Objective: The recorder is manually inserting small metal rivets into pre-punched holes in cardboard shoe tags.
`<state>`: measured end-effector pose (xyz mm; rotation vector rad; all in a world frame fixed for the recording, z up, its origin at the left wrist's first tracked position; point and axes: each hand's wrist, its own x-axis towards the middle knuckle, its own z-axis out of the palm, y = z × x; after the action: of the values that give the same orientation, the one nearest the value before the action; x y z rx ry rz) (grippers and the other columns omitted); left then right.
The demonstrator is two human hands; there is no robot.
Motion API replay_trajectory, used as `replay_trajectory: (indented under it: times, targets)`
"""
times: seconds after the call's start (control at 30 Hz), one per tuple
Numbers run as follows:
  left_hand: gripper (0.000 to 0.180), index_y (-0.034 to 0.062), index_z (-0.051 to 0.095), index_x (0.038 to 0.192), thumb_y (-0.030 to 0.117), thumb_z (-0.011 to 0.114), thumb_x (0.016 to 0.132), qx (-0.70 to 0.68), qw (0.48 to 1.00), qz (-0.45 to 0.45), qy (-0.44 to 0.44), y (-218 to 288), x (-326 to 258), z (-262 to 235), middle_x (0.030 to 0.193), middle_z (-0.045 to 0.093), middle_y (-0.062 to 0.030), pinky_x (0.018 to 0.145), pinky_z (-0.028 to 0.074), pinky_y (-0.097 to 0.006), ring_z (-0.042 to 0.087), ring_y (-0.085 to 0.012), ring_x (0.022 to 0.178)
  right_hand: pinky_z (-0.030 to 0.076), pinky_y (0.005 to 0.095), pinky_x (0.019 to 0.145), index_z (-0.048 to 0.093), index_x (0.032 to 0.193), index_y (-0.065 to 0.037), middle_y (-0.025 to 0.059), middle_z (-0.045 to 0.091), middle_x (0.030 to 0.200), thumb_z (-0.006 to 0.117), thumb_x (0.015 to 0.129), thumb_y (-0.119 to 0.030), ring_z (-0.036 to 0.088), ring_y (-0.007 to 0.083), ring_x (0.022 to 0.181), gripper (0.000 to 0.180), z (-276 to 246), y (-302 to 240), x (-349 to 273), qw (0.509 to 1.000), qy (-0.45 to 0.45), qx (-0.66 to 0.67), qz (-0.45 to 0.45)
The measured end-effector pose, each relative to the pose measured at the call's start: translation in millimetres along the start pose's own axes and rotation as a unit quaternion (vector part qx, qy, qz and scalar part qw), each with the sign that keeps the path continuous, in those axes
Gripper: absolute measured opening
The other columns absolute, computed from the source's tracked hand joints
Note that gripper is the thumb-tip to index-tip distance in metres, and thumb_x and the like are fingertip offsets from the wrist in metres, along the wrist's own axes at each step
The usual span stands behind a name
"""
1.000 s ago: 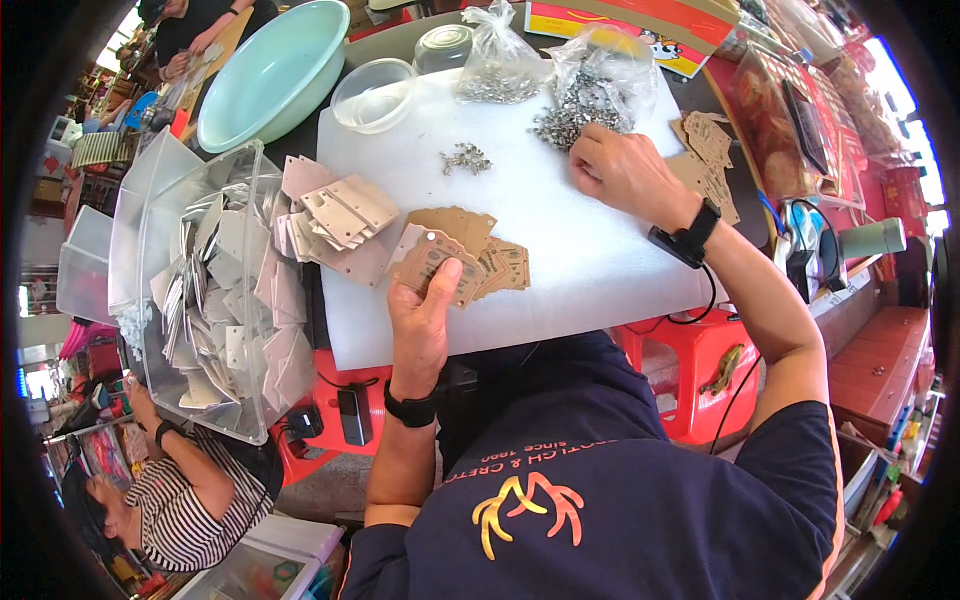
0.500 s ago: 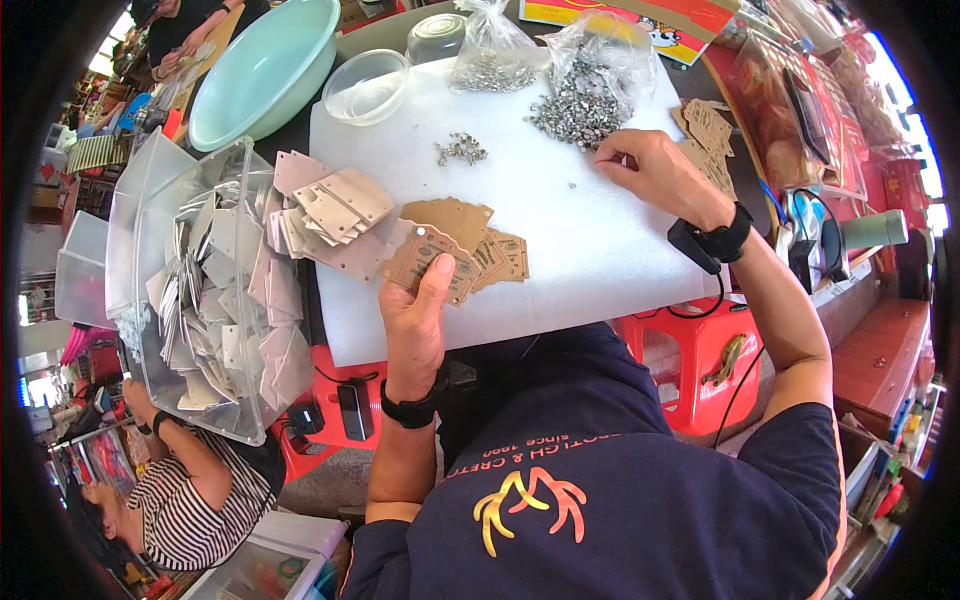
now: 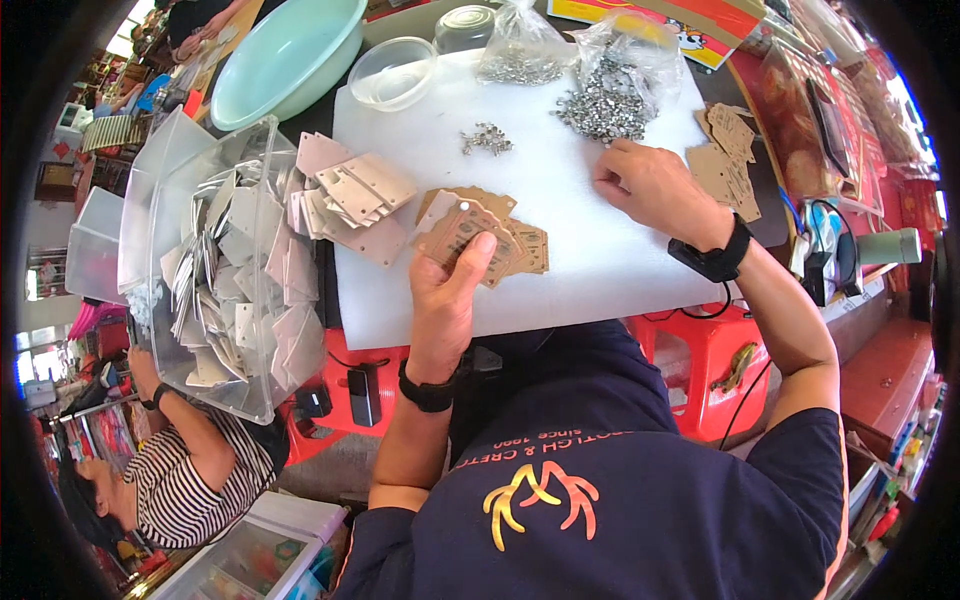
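Bins first, off the left edge of the white foam mat point(image 3: 600, 260): a clear plastic tub point(image 3: 215, 270) stuffed with pale cut plates, and more pale plates point(image 3: 350, 195) spilling onto the mat's left side. Moving in, the left hand point(image 3: 445, 300) sits near the mat's front edge, thumb pressed flat on top of a brown card plate point(image 3: 462, 232), fingers curled beneath it, so that plate is firmly held, its long axis tilted up and to the right. More brown plates point(image 3: 520, 245) lie fanned just beside it. Up toward the far edge sits a small cluster of metal bits point(image 3: 486, 138), well apart from both hands. Further right, the big heap of metal fasteners point(image 3: 605, 105) spills from its clear bag, and the right hand point(image 3: 650, 185) rests just below it, fingertips bunched narrow and pointing at the heap. Whether they pinch a piece I cannot tell. So the heap lies up and slightly left of those fingers, right hand clearly nearer. Past the right edge, another stack of brown plates point(image 3: 728, 150).
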<state>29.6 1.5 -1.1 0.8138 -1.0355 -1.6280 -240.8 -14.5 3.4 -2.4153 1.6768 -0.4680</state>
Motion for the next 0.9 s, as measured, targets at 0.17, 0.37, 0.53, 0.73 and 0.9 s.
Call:
replay_trajectory:
  times: [0.17,0.37,0.53,0.73,0.9]
  targets:
    - [0.021,-0.0008,0.061,0.112,0.008,0.06,0.093,0.004,1.0,-0.001,-0.002,0,3,4,0.101,0.063,-0.0013,0.081,0.048,-0.025,0.058,-0.0071,0.09,0.047,0.0341,0.059,0.062,0.086,-0.001,0.0107,0.059,0.075,0.064,0.085,-0.01,0.059,0.0225,0.065,0.01,-6,-13,2,0.992,0.01,0.124,0.013]
    - [0.018,-0.0015,0.062,0.109,0.009,0.059,0.095,0.095,0.995,0.03,-0.002,5,6,15,0.095,0.063,-0.0003,0.072,0.05,-0.023,0.058,-0.0055,0.083,0.041,0.0261,0.053,0.063,0.09,-0.002,0.0059,0.057,0.072,0.068,0.087,-0.009,0.051,0.0107,0.059,0.009,-11,-80,1,0.911,0.042,0.402,0.076]
    - [0.017,-0.0014,0.062,0.109,0.009,0.058,0.096,0.121,0.991,0.054,-0.013,2,7,22,0.092,0.063,0.0003,0.069,0.047,-0.022,0.056,-0.0039,0.082,0.04,0.0258,0.052,0.062,0.09,-0.001,0.0061,0.056,0.075,0.069,0.085,-0.006,0.049,0.0112,0.057,0.01,1,-92,3,0.915,0.119,0.383,0.031]
    - [0.017,-0.001,0.062,0.11,0.008,0.057,0.096,0.117,0.991,0.063,-0.014,-1,6,22,0.091,0.062,0.0011,0.069,0.047,-0.022,0.055,-0.0036,0.082,0.041,0.027,0.052,0.062,0.089,-0.001,0.0068,0.057,0.078,0.07,0.084,-0.005,0.051,0.0131,0.058,0.01,6,-93,2,0.921,0.157,0.356,0.022]
    - [0.018,-0.0012,0.062,0.11,0.009,0.058,0.096,0.121,0.991,0.061,-0.009,-1,5,23,0.091,0.061,0.001,0.07,0.046,-0.023,0.054,-0.0042,0.082,0.042,0.0267,0.053,0.063,0.089,-0.001,0.0069,0.057,0.078,0.071,0.083,-0.005,0.053,0.0132,0.059,0.01,6,-97,2,0.914,0.175,0.364,0.035]
